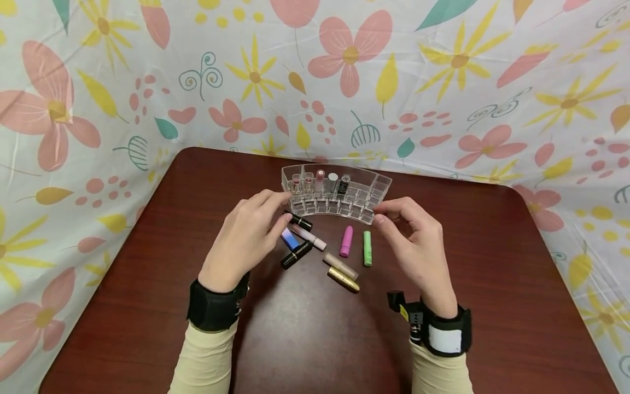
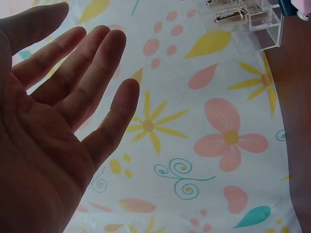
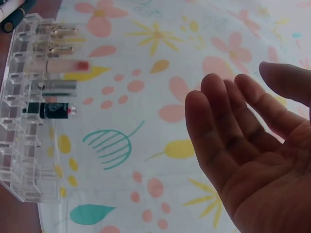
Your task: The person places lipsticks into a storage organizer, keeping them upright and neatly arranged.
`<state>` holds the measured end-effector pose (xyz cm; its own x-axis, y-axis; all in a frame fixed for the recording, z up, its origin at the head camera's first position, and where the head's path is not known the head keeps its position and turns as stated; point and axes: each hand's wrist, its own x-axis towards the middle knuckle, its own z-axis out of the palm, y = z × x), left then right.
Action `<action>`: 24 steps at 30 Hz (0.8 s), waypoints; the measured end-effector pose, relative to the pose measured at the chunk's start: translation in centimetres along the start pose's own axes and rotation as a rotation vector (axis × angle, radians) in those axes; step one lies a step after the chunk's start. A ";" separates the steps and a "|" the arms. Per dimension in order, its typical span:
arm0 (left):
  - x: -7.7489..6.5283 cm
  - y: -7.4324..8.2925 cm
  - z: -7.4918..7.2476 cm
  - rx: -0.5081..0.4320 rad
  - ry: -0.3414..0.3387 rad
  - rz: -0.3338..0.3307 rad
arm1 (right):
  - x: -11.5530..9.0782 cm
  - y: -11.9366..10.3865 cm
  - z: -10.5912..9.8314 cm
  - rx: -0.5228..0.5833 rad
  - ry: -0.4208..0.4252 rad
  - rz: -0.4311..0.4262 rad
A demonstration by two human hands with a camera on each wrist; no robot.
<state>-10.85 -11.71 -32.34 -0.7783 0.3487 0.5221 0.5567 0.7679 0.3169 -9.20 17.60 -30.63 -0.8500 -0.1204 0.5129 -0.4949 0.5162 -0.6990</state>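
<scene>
From my head view I have the left hand [image 1: 246, 235] at the left end of the clear organizer [image 1: 315, 206], its fingers loosely bent and slightly apart, gripping nothing; its thumb tip lines up with the end of a black tube [image 1: 301, 221], and I can't tell whether they touch. The right hand [image 1: 417, 246] is at the organizer's front right corner, thumb and forefinger apart and the others relaxed, also gripping nothing; contact with the plastic there I can't confirm. The organizer sits near the middle of the table's [image 1: 290, 328] far edge, with five tubes upright in one row: two clear ones [image 1: 308, 182], a pink one [image 1: 320, 180], a grey one with a pale top [image 1: 332, 183] and a dark one [image 1: 343, 185]. In front of it, towards the near edge, lie the first black tube, a pale pink tube [image 1: 310, 238], a blue tube [image 1: 290, 239], a second black tube [image 1: 296, 255], a beige tube [image 1: 340, 266], a gold tube [image 1: 343, 279], a magenta tube [image 1: 346, 241] and a green tube [image 1: 367, 248]. Beyond the far edge hangs a floral cloth [image 1: 315, 131].
</scene>
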 end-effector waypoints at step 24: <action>-0.4 -3.6 4.1 0.001 -0.233 -0.105 | 0.4 -1.9 16.0 -0.574 -0.323 0.139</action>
<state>-13.72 -12.37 -36.93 -0.8776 0.3816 0.2901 0.4694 0.8067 0.3590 -11.51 3.01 -37.04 -0.9542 -0.2223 0.2002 -0.2788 0.9032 -0.3262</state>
